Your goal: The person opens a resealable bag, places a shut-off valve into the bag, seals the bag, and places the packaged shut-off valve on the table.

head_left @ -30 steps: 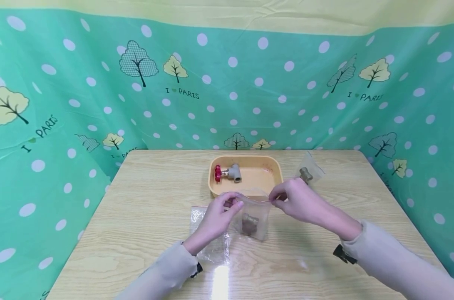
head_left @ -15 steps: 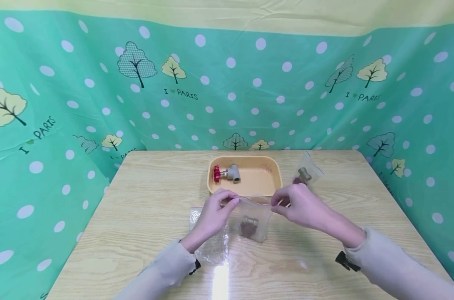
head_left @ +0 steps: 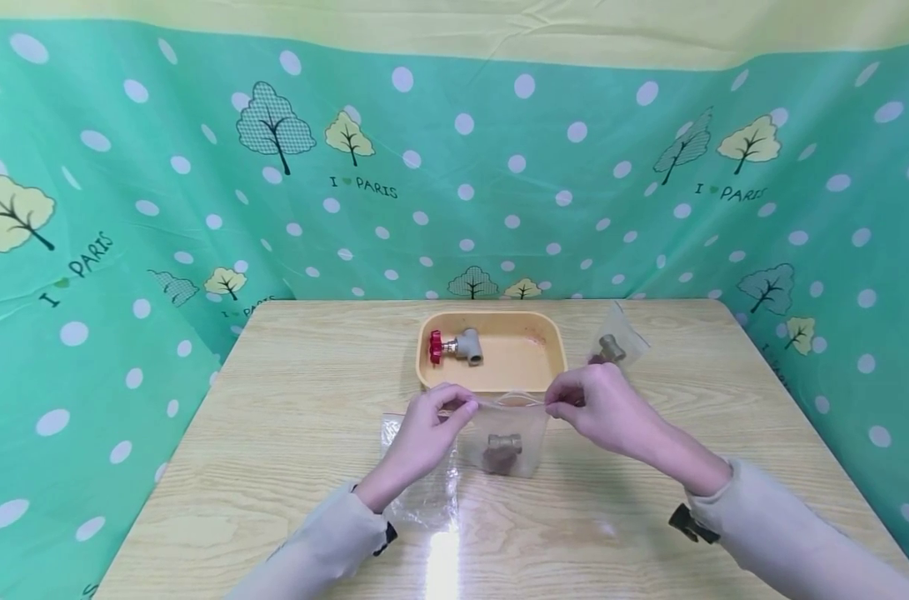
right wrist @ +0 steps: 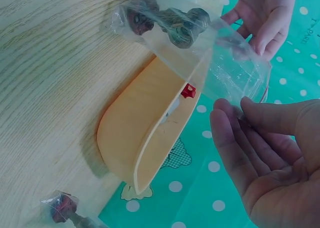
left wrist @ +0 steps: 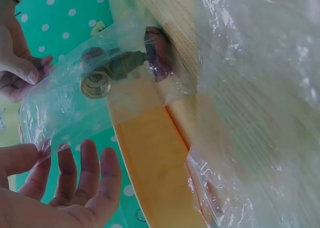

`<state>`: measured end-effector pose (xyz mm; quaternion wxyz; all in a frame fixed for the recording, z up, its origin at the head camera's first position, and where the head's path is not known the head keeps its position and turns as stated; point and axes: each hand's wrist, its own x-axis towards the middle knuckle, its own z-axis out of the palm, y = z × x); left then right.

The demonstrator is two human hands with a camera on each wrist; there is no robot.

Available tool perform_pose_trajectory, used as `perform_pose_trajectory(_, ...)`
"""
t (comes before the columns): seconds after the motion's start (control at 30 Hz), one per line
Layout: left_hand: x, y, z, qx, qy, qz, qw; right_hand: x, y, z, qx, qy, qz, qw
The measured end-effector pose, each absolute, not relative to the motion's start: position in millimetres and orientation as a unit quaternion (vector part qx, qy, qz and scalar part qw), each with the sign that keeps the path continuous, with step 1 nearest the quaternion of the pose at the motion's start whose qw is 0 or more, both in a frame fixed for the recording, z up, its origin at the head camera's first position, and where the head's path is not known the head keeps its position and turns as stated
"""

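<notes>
A clear zip bag hangs upright by its top edge between my two hands, in front of the tray. My left hand pinches its left top corner between thumb and fingers. The right top corner is pinched by my right hand. Low inside the bag rests a brass valve with a dark red handwheel. In the head view the bag's mouth gapes a little near the right hand. Both wrist views show the pinched corners, with the remaining fingers loosely bent.
Behind the bag stands an orange tray with a grey tee valve and its red handwheel. Another bagged valve lies at the back right. A flat clear bag lies under my left forearm. Green curtain surrounds the table.
The bag's top edge has been drawn wider, and its mouth now shows a small gap. My right hand has shifted slightly right; the bag hangs straighter.
</notes>
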<state>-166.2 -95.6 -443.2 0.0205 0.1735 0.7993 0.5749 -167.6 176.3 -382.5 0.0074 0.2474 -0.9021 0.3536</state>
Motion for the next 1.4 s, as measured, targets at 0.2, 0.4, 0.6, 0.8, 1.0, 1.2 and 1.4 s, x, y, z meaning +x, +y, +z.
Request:
perform_pose_trajectory(0.2, -164.5, -95.0, -447.3, 0.182, 0.804, 0.563, 0.057, -167.1, 177.5, -383.8, 0.243, -0.901, 0.360, 0.004)
perform_pose_trajectory(0.4, -166.5, -90.1, -458.6, 0.203, 0.837, 0.500, 0.091, -166.8, 177.4, -385.1, 0.239, -0.899, 0.367, 0.002)
perform_pose_trajectory(0.6, -168.4, -85.1, -465.3, 0.211, 0.859, 0.454, 0.106, -166.8, 176.5, -386.8, 0.241, -0.899, 0.367, 0.005)
perform_pose_trajectory(0.8, -170.0, -83.0, -467.6, 0.227, 0.859, 0.447, 0.108, -166.3, 176.8, -387.6, 0.238, -0.900, 0.365, 0.008)
perform_pose_trajectory(1.0, -168.0, -79.7, -469.2, 0.230, 0.845, 0.473, 0.097, -165.9, 177.3, -387.4, 0.232, -0.899, 0.372, 0.004)
perform_pose_trajectory(1.2, -164.7, -75.3, -473.2, 0.215, 0.858, 0.462, 0.062, -166.3, 178.3, -386.6, 0.231, -0.896, 0.379, -0.001)
perform_pose_trajectory(1.4, -165.4, -77.0, -471.5, 0.201, 0.860, 0.466, 0.053, -168.1, 180.2, -388.9, 0.226, -0.894, 0.388, 0.006)
